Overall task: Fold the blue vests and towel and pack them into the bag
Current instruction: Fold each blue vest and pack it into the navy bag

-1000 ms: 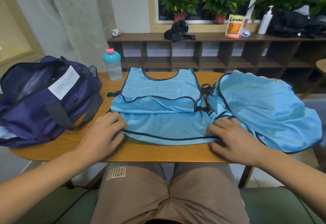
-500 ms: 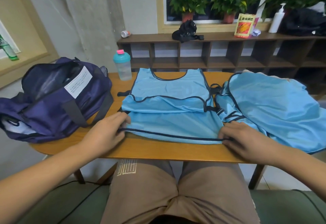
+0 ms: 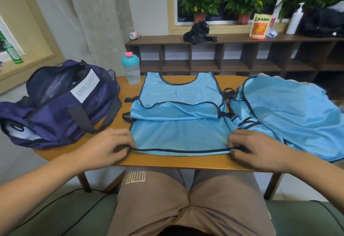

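A light blue vest [image 3: 178, 113] with dark trim lies flat in the middle of the wooden table [image 3: 167, 162], partly folded across its middle. My left hand [image 3: 109, 147] pinches the near left corner of its hem. My right hand [image 3: 249, 149] pinches the near right corner. The hem is stretched straight between them, just above the table's front edge. A second blue vest [image 3: 290, 109] lies spread and rumpled to the right. The navy bag [image 3: 61, 101] sits open on the table's left end. No towel is clearly visible.
A teal shaker bottle [image 3: 131, 68] with a pink cap stands at the back of the table, between bag and vest. Behind is a low brown shelf [image 3: 232, 57] with plants, a black item, a packet and a pump bottle. My knees are under the table's front edge.
Both hands went from resting flat on the vest's near corners to pinching the hem and lifting it slightly, pulled taut. The view tilted up a little.
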### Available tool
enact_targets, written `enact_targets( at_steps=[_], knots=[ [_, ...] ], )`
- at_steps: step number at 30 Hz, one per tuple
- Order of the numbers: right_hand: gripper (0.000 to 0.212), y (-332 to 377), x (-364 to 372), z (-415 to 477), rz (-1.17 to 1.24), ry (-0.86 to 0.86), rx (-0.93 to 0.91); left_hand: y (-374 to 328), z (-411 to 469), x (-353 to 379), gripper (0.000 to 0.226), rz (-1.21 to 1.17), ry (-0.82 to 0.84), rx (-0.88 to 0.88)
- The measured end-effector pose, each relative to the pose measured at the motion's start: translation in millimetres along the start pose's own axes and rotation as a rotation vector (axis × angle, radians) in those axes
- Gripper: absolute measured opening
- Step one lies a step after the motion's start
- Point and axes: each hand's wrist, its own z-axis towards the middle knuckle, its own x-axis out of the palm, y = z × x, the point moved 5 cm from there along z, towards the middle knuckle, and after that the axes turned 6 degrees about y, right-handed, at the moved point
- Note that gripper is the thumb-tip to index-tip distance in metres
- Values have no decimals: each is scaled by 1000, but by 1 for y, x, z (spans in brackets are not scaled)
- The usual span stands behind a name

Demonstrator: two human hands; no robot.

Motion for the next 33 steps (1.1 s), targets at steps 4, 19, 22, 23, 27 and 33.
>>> enact_targets(
  at_steps=[4,19,22,23,27,33],
  knots=[
    [26,-2,-11,12,11,-39,57,5,8,-2,13,-151,40,-98],
    [50,-59,-45,127,34,-300,401,61,117,-26,33,-25,-230,-344],
    [50,-52,-40,130,-110,-317,331,52,124,-13,35,87,-149,-284],
    [42,-45,-37,127,-115,-337,250,43,123,-10,34,108,-143,-229],
    [36,-14,-19,100,-124,-324,-35,3,107,7,51,98,-58,-44],
    [86,-11,12,56,-183,-96,-24,-8,73,32,80,90,80,-41]
  ],
)
